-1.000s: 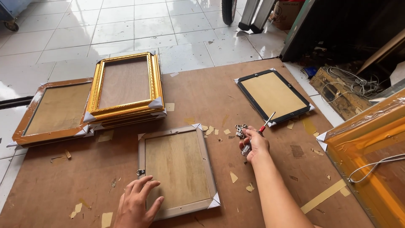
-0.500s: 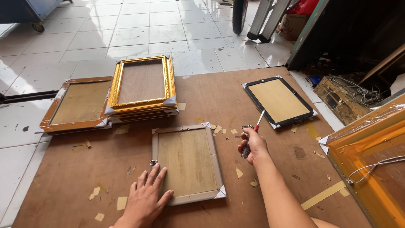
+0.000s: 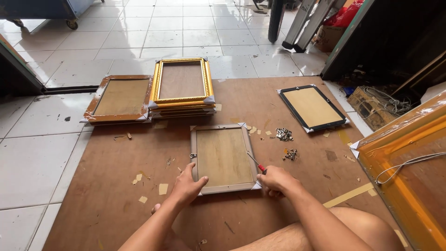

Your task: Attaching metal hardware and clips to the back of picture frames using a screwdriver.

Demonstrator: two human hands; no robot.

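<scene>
Right hand [image 3: 275, 180] now back from the little metal bits [image 3: 284, 134], down at the grey frame [image 3: 223, 158], grip closed on a red screwdriver [image 3: 257, 164]. Left hand [image 3: 188, 185] flat on the frame's near left corner, fingers loose. Frame flat on the brown board [image 3: 116, 204].

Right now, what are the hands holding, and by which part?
The right hand holds a screwdriver by its red handle. The left hand holds nothing; it presses on the grey frame's lower left corner.

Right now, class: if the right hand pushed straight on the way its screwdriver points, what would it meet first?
The right hand aims its screwdriver up-left, so it likely meets the grey frame's right rail first; depth is uncertain.
</scene>
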